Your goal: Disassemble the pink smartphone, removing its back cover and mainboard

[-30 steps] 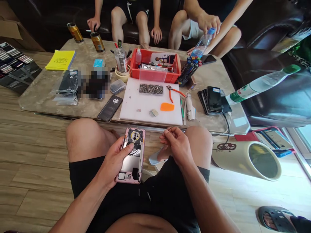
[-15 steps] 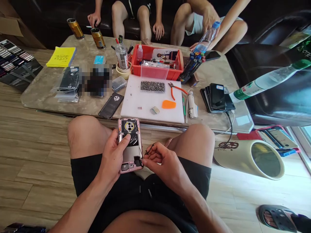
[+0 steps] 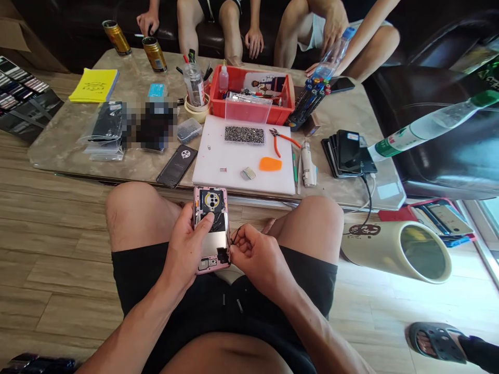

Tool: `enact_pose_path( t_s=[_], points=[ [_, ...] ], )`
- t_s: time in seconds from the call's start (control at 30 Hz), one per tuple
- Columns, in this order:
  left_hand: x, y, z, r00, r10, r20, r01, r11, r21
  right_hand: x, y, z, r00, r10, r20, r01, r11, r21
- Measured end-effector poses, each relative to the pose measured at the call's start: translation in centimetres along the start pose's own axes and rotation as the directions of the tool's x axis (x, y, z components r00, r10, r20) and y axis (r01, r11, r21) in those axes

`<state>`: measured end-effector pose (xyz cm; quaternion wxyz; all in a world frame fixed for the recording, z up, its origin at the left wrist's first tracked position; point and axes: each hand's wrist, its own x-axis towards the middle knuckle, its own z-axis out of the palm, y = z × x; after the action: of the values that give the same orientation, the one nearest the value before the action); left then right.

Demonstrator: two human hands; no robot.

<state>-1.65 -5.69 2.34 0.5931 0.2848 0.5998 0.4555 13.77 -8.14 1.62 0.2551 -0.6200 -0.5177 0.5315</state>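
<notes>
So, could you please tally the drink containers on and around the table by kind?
Gold cans: 2, one at the far left corner, one beside it.
Clear plastic bottles: 2, a blue-capped one held by a person across the table, a green-capped one at the right.
Total: 4.

Home living room: leather sofa [image 3: 448,119], tool-strewn coffee table [image 3: 351,111].
</notes>
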Motion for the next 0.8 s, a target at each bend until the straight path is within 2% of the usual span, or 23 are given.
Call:
enact_pose_path(
  t_s=[0.23,0.47,0.53,0.67,0.8],
  points=[
    [0.2,-0.6,-0.4,1.000,-0.022,-0.019,0.022,1.000,0.007,0.0,1.1,0.6,0.991,-0.110,-0.077,0.090,0.970,-0.227],
    [0.6,-0.9,-0.4,0.999,0.016,-0.035,-0.013,0.996,0.093,-0.1,1.6,0.6,0.967,-0.238,-0.096,0.190,0.915,-0.355],
    [0.6,-0.9,-0.4,0.999,0.028,-0.037,-0.024,0.994,0.111,-0.1,1.6,0.5,0.971,-0.221,-0.086,0.183,0.929,-0.323],
    [0.4,-0.8,-0.5,0.999,-0.034,-0.038,0.038,0.996,0.084,-0.3,1.4,0.1,0.986,-0.156,-0.063,0.147,0.982,-0.118],
    [0.5,-0.6,-0.5,0.998,-0.033,-0.055,0.035,0.999,0.034,-0.7,1.1,-0.2,0.994,-0.106,0.018,0.105,0.994,0.040]
  ],
)
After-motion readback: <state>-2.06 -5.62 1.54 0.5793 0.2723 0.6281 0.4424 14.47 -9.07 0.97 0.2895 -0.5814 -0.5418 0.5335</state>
